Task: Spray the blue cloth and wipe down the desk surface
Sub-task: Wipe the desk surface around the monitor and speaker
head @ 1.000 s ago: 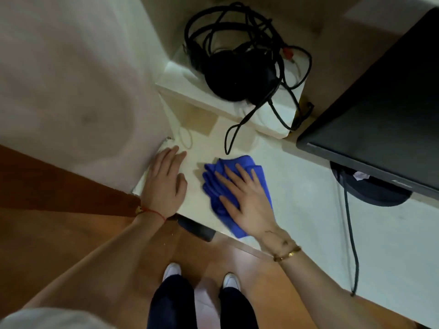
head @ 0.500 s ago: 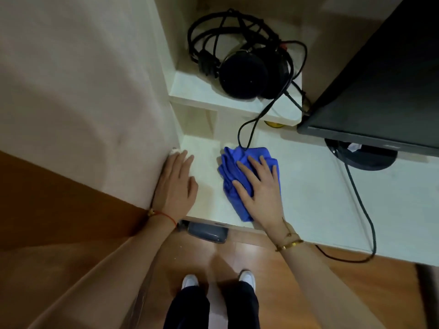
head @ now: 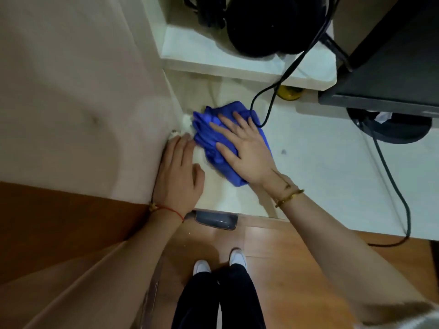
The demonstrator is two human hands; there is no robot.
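Now the blue cloth [head: 230, 141] is found closer to the left edge of the bench [head: 320, 167], near the side wall [head: 83, 91]. Half a second ago it was lying a little way off from the left hand [head: 179, 179]; now its left side is just touching the fingertips of that hand. The cloth has been pushed toward the back left corner, where a small white clump [head: 186, 121] of something is seen against the wall. What the clump is cannot be told.

The cloth is pressed flat under the right hand [head: 242, 150], with the fingers spread apart on top of it and not closed around it. The left hand is laid flat on the bench by the wall, fingers together and the thumb out to the side, and nothing is held in it. It looks like it is used for leaning.

A black cable [head: 268, 98] is hung down from the headphones [head: 273, 24] on the shelf [head: 213, 58] above, and its loop is touching the far side of the cloth. A yellow thing [head: 289, 93] is seen under the shelf, and the monitor foot [head: 392, 125] is standing well apart, toward the right.

From this it is judged that the spraying is done and the wiping is well under way, with the left corner being cleaned. No spray bottle is seen. The wide part of the bench to the right may not be wiped yet. The cable could be dragged along if the cloth is pushed farther back.
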